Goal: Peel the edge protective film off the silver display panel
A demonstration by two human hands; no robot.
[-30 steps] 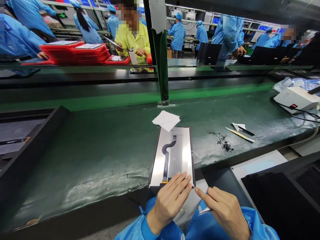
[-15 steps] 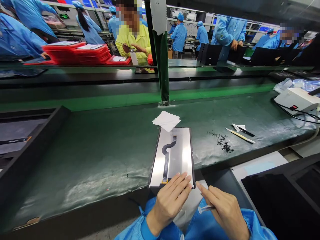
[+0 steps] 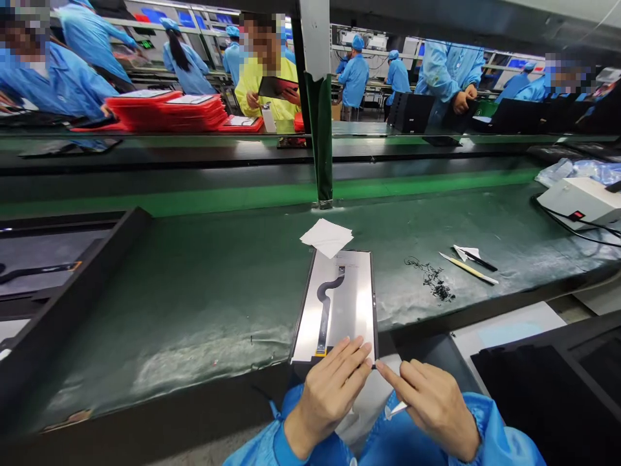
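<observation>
A display panel (image 3: 349,304), silver-backed with a dark ribbon cable (image 3: 324,317) along it, lies on the green bench and juts over its front edge. My left hand (image 3: 332,395) rests on its near end, fingers stretched out and side by side. At the near right corner of the panel is the extended index fingertip of my right hand (image 3: 431,401). The other fingers of that hand curl around a thin whitish tool (image 3: 396,410), whose end sticks out below; its kind is unclear. White wipes (image 3: 328,237) lie at the panel's far end.
Black scraps (image 3: 436,281), a pale pointed stick (image 3: 468,268) and a black tool (image 3: 478,259) lie to the right. A black tray (image 3: 107,278) stands left, a white device (image 3: 579,200) far right. A post (image 3: 323,142) rises behind. Co-workers stand beyond.
My right hand has shifted slightly left, its index fingertip now at the panel's corner. My left hand stays put. The co-worker in yellow now holds up a dark panel. The view has shifted slightly.
</observation>
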